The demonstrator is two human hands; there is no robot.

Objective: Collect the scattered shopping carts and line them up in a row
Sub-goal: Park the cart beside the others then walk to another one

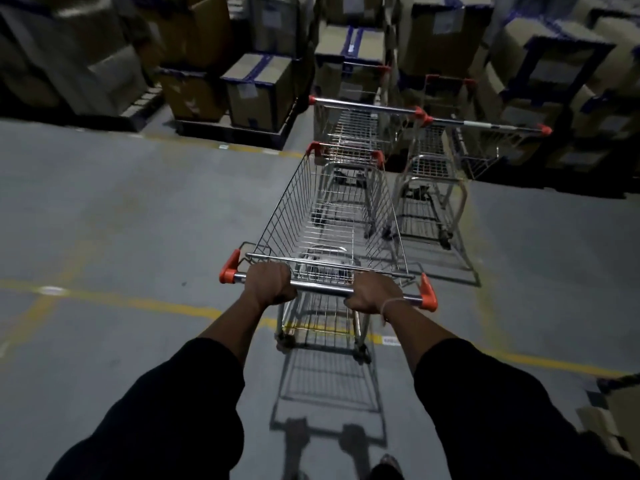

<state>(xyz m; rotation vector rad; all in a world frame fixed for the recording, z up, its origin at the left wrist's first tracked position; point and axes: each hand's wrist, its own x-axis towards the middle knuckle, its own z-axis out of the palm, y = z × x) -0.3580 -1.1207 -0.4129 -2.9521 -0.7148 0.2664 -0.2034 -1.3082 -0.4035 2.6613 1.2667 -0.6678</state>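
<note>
A wire shopping cart point(332, 216) with orange corner caps stands right in front of me on the grey floor. My left hand point(268, 284) grips the left part of its steel handle bar point(322, 288). My right hand point(375, 294) grips the right part of the same bar. The cart's front end is close behind a second cart point(356, 129), which stands ahead with its handle toward me. A third cart point(440, 161) stands beside that one on the right, its handle also facing me.
Stacked cardboard boxes on pallets point(256, 88) line the far side and the right point(554, 74). Yellow floor lines point(145, 304) cross the concrete. The floor point(121, 209) to the left is open. A box corner point(620, 410) shows at the lower right.
</note>
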